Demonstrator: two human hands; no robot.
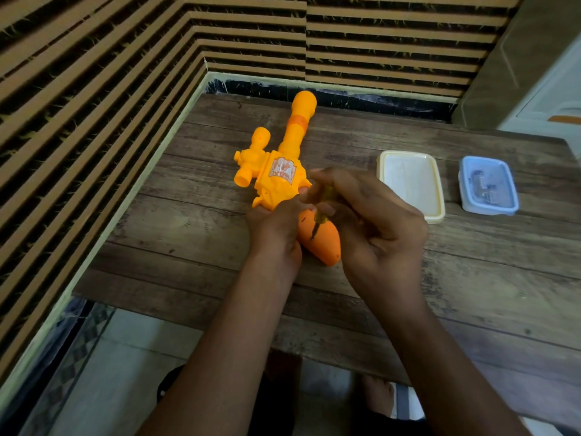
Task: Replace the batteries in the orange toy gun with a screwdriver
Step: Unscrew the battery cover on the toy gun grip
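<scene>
Head view: to the right I see two rectangular plastic boxes with rounded corners, side by side. The cream box looks closed by a flat lid, so I cannot tell its contents. The pale blue box holds a few small grey pieces, too blurred to name. The orange toy gun, smooth moulded plastic with a long round barrel, lies on the rough plank-grained tabletop. The left hand curls round it where body meets grip. The right hand pinches a yellowish screwdriver, its metal tip on the grip.
</scene>
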